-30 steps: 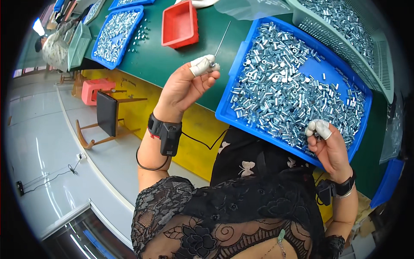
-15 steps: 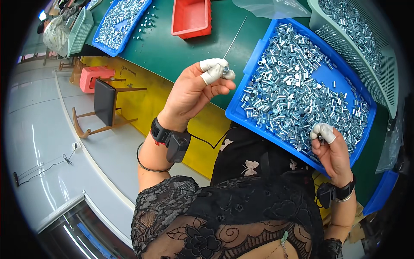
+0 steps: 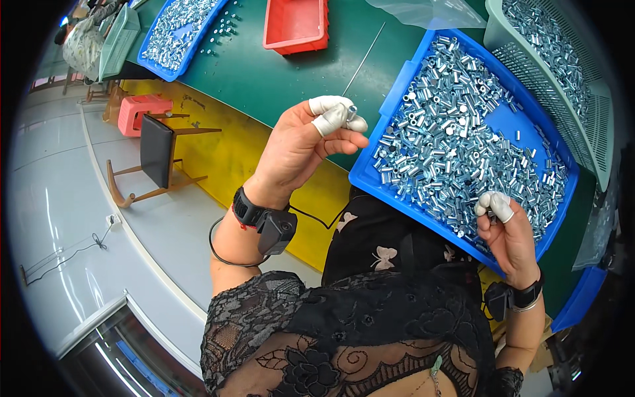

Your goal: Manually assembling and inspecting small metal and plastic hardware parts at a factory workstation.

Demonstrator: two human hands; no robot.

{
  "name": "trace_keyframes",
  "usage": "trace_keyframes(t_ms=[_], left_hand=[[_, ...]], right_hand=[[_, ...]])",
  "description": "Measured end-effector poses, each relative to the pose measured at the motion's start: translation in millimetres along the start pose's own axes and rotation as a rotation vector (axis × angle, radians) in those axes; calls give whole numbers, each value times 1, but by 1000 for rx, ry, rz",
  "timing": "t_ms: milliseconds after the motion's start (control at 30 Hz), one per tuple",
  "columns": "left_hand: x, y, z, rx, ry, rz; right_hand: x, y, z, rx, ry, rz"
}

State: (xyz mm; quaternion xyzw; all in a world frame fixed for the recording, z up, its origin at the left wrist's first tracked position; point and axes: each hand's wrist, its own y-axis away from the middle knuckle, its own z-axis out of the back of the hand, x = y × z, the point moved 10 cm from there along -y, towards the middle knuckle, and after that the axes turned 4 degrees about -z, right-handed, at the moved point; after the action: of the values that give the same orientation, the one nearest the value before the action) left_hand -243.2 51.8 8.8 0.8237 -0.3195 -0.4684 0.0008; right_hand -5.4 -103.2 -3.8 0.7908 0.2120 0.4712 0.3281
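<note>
My left hand (image 3: 294, 145), with white finger cots on thumb and fingers, pinches a small shiny metal sleeve (image 3: 352, 110) above the table edge. A thin metal rod (image 3: 366, 61) slants away just beyond those fingertips; whether they touch it I cannot tell. My right hand (image 3: 510, 231), also wearing white cots, is closed in a pinch over the near right part of a blue tray (image 3: 423, 213). What its fingertips hold, if anything, is hidden. Many short silvery metal sleeves (image 3: 443, 132) lie heaped in this tray.
A red bin (image 3: 296, 47) stands at the back of the green table (image 3: 264, 86). Another blue tray (image 3: 192, 63) of metal parts is at far left, with loose pieces beside it. At right, a green basket (image 3: 529, 76) holds more parts. Clear plastic sheeting (image 3: 430, 13) lies behind.
The whole view has shifted slightly. The sleeve in my left fingertips sits at a slightly different angle. My right hand keeps its pinch over the tray.
</note>
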Motion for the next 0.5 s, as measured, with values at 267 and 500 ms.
trace_keyframes(t_ms=[267,500], left_hand=[[14,7,0,-45,74,66],[28,20,-17,-33,87,96]], right_hand=[[-1,-3,-2,-8,6,-18],[2,2,-10,-18,111,-3]])
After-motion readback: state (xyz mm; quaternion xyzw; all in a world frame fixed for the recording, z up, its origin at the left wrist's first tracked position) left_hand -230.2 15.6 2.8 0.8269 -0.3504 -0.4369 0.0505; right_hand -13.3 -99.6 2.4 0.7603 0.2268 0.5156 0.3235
